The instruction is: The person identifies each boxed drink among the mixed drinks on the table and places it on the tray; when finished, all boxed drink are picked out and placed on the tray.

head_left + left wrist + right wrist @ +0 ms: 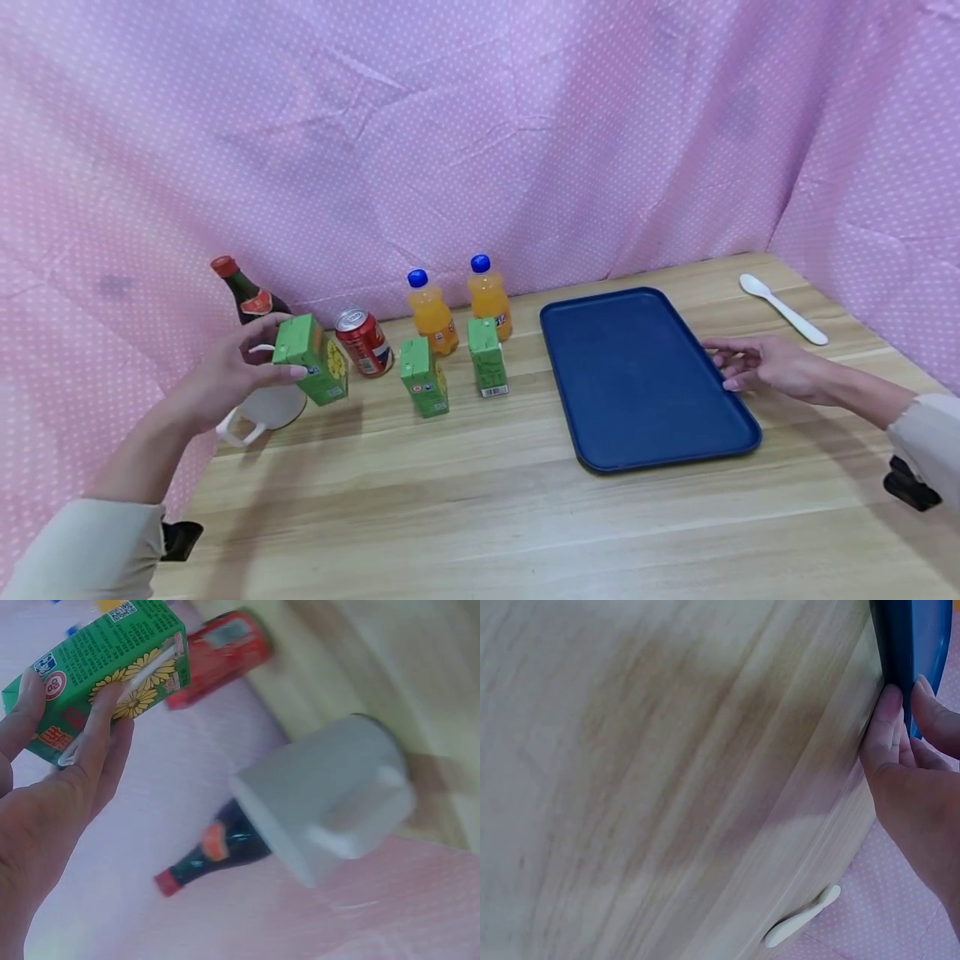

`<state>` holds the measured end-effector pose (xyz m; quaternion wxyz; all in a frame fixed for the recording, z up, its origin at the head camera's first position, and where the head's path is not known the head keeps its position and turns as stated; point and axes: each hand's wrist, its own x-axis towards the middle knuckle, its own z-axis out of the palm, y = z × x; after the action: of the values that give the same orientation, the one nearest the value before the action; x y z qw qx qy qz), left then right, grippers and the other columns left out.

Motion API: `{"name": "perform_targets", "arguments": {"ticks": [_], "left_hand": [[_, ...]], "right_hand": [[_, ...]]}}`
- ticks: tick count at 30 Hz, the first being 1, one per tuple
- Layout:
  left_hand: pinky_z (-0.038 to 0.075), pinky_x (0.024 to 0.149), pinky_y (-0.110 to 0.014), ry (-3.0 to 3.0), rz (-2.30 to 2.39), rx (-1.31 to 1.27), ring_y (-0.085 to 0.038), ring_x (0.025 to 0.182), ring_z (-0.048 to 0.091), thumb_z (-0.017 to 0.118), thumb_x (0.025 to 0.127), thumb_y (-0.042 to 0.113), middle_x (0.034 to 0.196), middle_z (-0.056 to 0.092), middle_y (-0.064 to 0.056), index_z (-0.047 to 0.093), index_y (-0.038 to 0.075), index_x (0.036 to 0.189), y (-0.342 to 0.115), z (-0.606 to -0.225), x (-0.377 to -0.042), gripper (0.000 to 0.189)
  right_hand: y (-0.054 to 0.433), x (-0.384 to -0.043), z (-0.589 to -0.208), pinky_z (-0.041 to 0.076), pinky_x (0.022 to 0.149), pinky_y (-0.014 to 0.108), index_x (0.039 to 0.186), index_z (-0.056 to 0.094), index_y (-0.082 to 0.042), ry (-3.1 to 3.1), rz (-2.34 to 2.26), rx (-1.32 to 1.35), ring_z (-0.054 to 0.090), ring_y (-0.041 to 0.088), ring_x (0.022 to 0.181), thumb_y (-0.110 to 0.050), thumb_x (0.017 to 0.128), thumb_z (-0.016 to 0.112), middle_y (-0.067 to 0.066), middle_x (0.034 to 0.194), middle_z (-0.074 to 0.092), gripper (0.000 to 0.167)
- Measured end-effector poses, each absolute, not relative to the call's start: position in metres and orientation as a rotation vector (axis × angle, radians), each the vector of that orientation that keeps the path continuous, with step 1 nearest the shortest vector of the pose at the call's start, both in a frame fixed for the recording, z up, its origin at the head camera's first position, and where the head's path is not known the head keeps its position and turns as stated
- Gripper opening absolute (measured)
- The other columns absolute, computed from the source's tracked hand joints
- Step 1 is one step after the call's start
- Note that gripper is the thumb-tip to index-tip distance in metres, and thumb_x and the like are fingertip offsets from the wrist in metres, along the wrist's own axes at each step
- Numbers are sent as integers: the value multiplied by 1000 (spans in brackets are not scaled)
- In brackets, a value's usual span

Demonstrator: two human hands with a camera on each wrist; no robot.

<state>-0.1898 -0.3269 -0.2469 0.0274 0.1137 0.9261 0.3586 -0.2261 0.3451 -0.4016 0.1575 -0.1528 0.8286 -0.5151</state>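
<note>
My left hand [225, 375] grips a green drink carton [313, 360] between thumb and fingers, tilted and held up beside the white mug. In the left wrist view a straw in clear wrapping [154, 669] runs along the carton's side, by its yellow flowers. At the right long side of a dark blue tray [637, 383], my right hand [776, 367] pinches the rim. The right wrist view has the thumb [930, 705] over the rim and the other fingers against its outer side. The tray lies on the wooden table with nothing on it.
Two more green cartons [424, 379] stand mid-table, with two orange soda bottles [433, 321] behind. A red can [364, 343], a dark bottle with a red cap [251, 292] and a white mug [272, 406] stand left. A white spoon [783, 308] lies right of the tray.
</note>
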Motion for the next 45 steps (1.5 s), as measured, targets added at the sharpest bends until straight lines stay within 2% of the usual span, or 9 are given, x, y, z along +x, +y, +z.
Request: {"name": "perform_targets", "arguments": {"ticks": [8, 14, 21, 26, 34, 37, 40, 42, 45], "left_hand": [[55, 76, -22, 2858, 1150, 429, -5, 95, 63, 74, 85, 13, 116, 55, -6, 40, 7, 140, -314, -221, -195, 65], [52, 77, -19, 2900, 1035, 350, -2, 98, 61, 75, 85, 25, 125, 54, -9, 37, 12, 145, -304, -206, -195, 73], [52, 78, -22, 2905, 1017, 294, -24, 114, 58, 75, 83, 38, 134, 52, -9, 38, 22, 146, -276, -190, -200, 75], [53, 83, -24, 2759, 1224, 301, -27, 125, 50, 78, 82, 31, 145, 42, -8, 35, 22, 148, -245, -184, -208, 79], [50, 94, -40, 2763, 1231, 339, -24, 120, 53, 79, 81, 29, 142, 47, -6, 38, 22, 147, -199, -178, -222, 78], [48, 97, -41, 2745, 1265, 334, -24, 121, 52, 79, 81, 27, 141, 47, -6, 39, 22, 146, -184, -177, -226, 76], [51, 92, -39, 2677, 1372, 351, -24, 117, 55, 79, 81, 19, 139, 48, -8, 42, 19, 144, -171, -177, -231, 72], [53, 89, -36, 2633, 1431, 360, -25, 114, 57, 78, 81, 14, 138, 48, -8, 43, 18, 143, -161, -178, -233, 71], [55, 84, -33, 2588, 1480, 363, -26, 108, 61, 78, 81, 10, 136, 49, -10, 43, 16, 143, -148, -179, -236, 72]], "right_hand": [[344, -225, -401, 54, 75, 22, 141, 24, 18, 2371, -1455, -396, 58, 5, 94, 0, 82, 71, 10, 110, 55, 78], [345, -225, -402, 54, 74, 22, 140, 28, 19, 2402, -1462, -432, 59, 6, 91, 4, 80, 71, 10, 108, 56, 75], [343, -227, -400, 55, 76, 24, 142, 27, 17, 2380, -1457, -414, 59, 8, 90, 2, 81, 71, 11, 109, 54, 77], [345, -227, -401, 55, 76, 24, 143, 27, 15, 2365, -1464, -385, 59, 9, 91, 3, 81, 71, 10, 109, 54, 77], [346, -228, -406, 55, 75, 23, 137, 49, -18, 2344, -1524, -399, 59, 7, 89, 4, 81, 71, 8, 107, 55, 65], [347, -227, -405, 55, 75, 23, 138, 48, -17, 2341, -1526, -394, 59, 7, 90, 4, 80, 71, 7, 107, 55, 65], [346, -227, -404, 55, 75, 23, 141, 45, -8, 2361, -1517, -400, 60, 8, 89, 5, 80, 71, 8, 108, 55, 68], [346, -226, -403, 55, 74, 23, 141, 46, -10, 2360, -1516, -388, 60, 8, 89, 5, 80, 71, 8, 108, 55, 67], [345, -226, -403, 55, 75, 24, 143, 42, -4, 2364, -1502, -361, 60, 8, 90, 5, 80, 71, 10, 109, 55, 70]]}}
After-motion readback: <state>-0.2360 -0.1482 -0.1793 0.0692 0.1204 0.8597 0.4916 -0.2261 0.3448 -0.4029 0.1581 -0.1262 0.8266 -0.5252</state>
